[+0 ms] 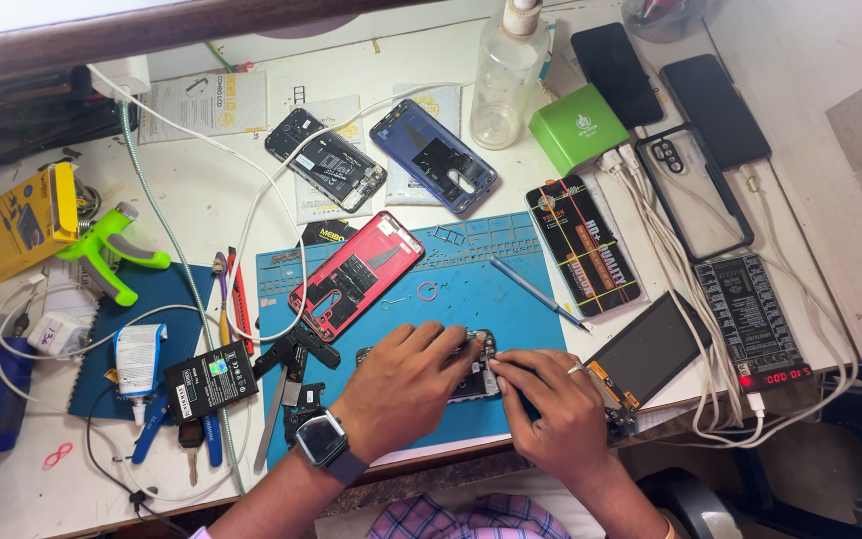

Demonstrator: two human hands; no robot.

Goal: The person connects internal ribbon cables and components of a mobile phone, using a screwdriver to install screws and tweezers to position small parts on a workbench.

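The left hand (406,384) lies curled over an opened phone (473,367), pinning it to the blue mat (471,289); the right hand (549,407) pinches at its near edge, whether around a tool I cannot tell. The phone looks stripped, dark circuitry bare, so disassembly seems well along. A detached screen (646,349) lies just beside, a red back cover (356,274) farther up.

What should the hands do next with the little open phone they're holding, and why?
Probably keep the left hand pressing the opened phone flat on the blue mat while the right hand works at its edge. Both hands touch the phone, and the fingertips meet at one spot on it; what they pinch is too small to tell.
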